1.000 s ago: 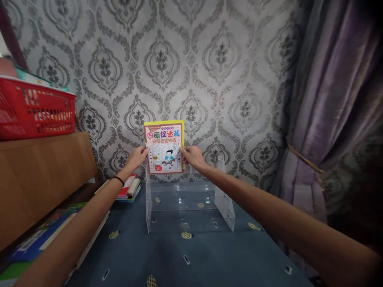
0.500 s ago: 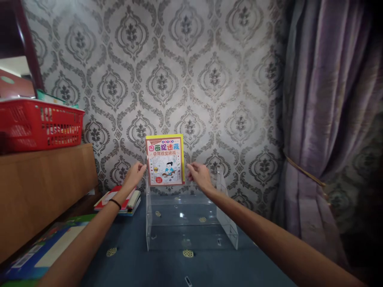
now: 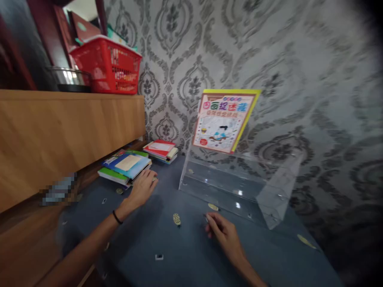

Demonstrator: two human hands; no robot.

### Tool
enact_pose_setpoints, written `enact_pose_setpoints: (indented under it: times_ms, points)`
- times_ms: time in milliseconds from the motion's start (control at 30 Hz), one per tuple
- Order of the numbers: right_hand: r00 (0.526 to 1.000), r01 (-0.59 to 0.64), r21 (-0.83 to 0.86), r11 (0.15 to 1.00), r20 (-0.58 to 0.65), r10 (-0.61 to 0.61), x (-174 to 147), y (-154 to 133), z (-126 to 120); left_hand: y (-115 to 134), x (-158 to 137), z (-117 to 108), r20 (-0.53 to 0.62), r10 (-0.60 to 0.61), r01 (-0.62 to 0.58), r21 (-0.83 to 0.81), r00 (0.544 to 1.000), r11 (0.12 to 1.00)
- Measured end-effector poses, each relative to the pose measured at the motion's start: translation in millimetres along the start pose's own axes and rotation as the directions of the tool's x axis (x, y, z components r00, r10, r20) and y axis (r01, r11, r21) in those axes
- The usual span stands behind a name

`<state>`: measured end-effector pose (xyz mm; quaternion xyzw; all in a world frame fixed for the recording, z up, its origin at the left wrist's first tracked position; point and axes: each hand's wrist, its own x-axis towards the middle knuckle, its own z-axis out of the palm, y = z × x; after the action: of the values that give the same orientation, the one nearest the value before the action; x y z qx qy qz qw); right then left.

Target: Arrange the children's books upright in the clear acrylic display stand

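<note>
At eight o'clock the left hand (image 3: 143, 186) hides part of the stacked books (image 3: 128, 163); contact is unclear. Whether the right hand (image 3: 223, 231), at five, holds anything is unclear; the bottom edge cuts its forearm (image 3: 248, 271). The booklet's (image 3: 220, 119) small print, at two, is illegible.

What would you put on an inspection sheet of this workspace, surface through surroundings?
Surface: dark blue tablecloth with pineapple prints.
Job's things: hide-and-seek picture book propped at the upper left of the clear acrylic rack; blue-covered book stack on the tablecloth.
Clutter: red-topped book stack farther back.
Hands: left hand beside the blue-covered book stack, contact unclear; right hand in front of the rack, grip unclear.
Cables: nothing seen.
Surroundings: wooden cabinet bearing red plastic basket and metal pot; damask wallpaper.
</note>
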<state>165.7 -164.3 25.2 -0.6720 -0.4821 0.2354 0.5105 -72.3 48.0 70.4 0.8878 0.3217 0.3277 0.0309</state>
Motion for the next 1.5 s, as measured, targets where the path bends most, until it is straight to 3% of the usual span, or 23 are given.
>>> enact_pose_setpoints:
  times_ms: [167, 333, 500, 633, 867, 1033, 1167, 1300, 1500]
  points:
    - [0.995, -0.082, 0.074, 0.994, 0.054, 0.078, -16, 15, 7, -44, -48, -17, -0.085, -0.045, 0.071, 0.334, 0.995, 0.940]
    - [0.994, -0.113, 0.169, 0.979, 0.028, 0.109, -17, 16, 4, -74, -49, -22, -0.125, -0.167, 0.206, 0.468, 0.978, 0.859]
    - [0.993, -0.122, 0.201, 0.972, 0.031, 0.118, -18, 18, 5, -70, -35, -17, -0.088, -0.249, 0.259, 0.502, 0.965, 0.825]
    - [0.993, -0.113, 0.189, 0.975, 0.038, 0.108, -18, 21, 4, -68, -28, -19, -0.076, -0.274, 0.279, 0.447, 0.959, 0.850]
    - [0.994, -0.105, 0.165, 0.981, 0.044, 0.099, -17, 21, 5, -63, -36, -26, 0.032, -0.175, 0.141, 0.452, 0.984, 0.881]
    - [0.996, -0.089, 0.127, 0.988, 0.041, 0.084, -19, 20, 6, -34, -58, -17, 0.098, 0.007, -0.046, 0.407, 0.995, 0.912]
    - [0.997, -0.080, 0.106, 0.991, -0.007, 0.081, -20, 19, 7, 3, -78, -11, 0.112, 0.209, -0.236, 0.371, 0.971, 0.898]
    - [0.996, -0.065, 0.133, 0.989, -0.059, 0.074, -21, 17, 6, 54, -99, -2, 0.146, 0.363, -0.390, 0.259, 0.920, 0.884]
    - [0.993, -0.097, 0.241, 0.966, -0.043, 0.110, -24, 20, 3, 140, -128, 21, 0.215, 0.444, -0.467, 0.067, 0.870, 0.882]
